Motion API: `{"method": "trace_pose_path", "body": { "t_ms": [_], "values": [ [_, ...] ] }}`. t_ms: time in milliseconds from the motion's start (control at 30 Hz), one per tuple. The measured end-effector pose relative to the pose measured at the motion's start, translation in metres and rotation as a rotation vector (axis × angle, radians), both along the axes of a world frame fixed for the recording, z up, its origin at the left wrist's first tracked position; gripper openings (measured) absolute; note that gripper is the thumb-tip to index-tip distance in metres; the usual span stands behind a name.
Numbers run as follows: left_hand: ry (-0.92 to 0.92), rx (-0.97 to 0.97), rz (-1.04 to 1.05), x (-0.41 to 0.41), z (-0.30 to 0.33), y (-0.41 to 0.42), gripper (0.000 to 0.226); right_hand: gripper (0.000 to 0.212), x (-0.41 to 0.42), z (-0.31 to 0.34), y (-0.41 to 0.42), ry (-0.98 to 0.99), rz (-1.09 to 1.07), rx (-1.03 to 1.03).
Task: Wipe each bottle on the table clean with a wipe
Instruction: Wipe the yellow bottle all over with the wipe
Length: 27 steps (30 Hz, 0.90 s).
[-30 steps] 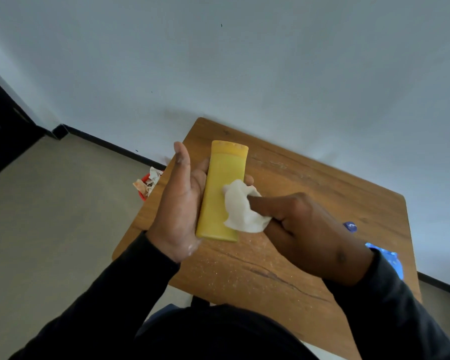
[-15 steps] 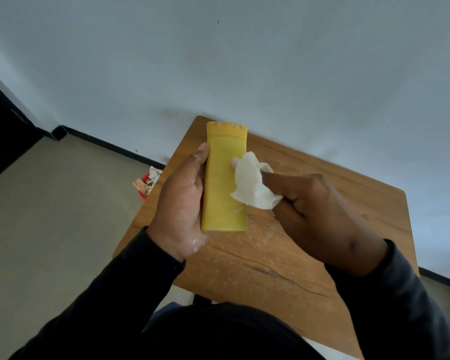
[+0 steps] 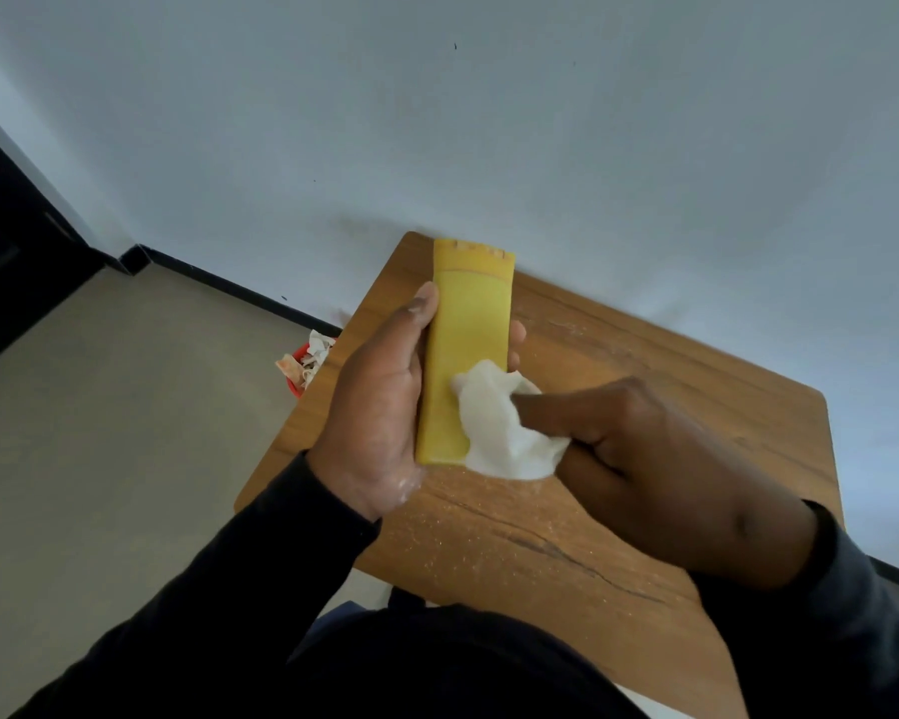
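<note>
A flat yellow bottle (image 3: 465,345) is held above the wooden table (image 3: 670,407), its cap end pointing away from me. My left hand (image 3: 380,407) grips it from the left side, thumb along the front edge and fingertips showing at the right edge. My right hand (image 3: 644,459) pinches a crumpled white wipe (image 3: 499,422) and presses it against the bottle's lower right part, near its bottom end. No other bottle shows in this view.
A white wall rises right behind the table. On the floor to the left of the table stands a red bin (image 3: 304,363) stuffed with used wipes. Pale dust specks cover the tabletop near me, and a dark crack (image 3: 567,555) runs across it.
My right hand has dragged the wipe from the bottle's upper half down to its bottom end. The left hand keeps holding the bottle, which stays raised toward the table's far edge.
</note>
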<state>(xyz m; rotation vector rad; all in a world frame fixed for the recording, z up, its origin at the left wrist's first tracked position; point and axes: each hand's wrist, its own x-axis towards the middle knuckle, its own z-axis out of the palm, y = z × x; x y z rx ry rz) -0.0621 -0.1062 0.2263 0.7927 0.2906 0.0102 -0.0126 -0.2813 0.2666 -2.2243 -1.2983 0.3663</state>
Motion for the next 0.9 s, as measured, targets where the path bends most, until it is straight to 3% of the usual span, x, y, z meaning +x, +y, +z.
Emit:
{"method": "trace_pose_path", "body": {
  "t_ms": [167, 300, 467, 600, 767, 900],
  "values": [
    [0.018, 0.033, 0.045, 0.003, -0.002, -0.005, 0.043, 0.038, 0.010, -0.001, 0.005, -0.150, -0.175, -0.001],
    [0.042, 0.006, 0.043, 0.001, 0.001, -0.004, 0.052, 0.032, -0.003, -0.003, 0.002, -0.039, -0.007, -0.014],
    [0.016, -0.026, 0.036, 0.003, 0.003, -0.009, 0.045, 0.033, 0.005, -0.002, 0.007, -0.133, -0.189, 0.065],
    [0.020, -0.057, -0.003, 0.000, 0.005, -0.006, 0.049, 0.033, -0.006, 0.002, 0.006, -0.083, -0.034, 0.049],
    [-0.003, -0.021, 0.021, 0.002, 0.003, -0.010, 0.044, 0.033, 0.004, 0.001, 0.006, -0.172, -0.223, 0.073],
    [0.015, -0.042, -0.008, 0.000, 0.004, -0.007, 0.052, 0.035, -0.008, 0.003, 0.003, -0.052, -0.028, 0.062]
  ]
}}
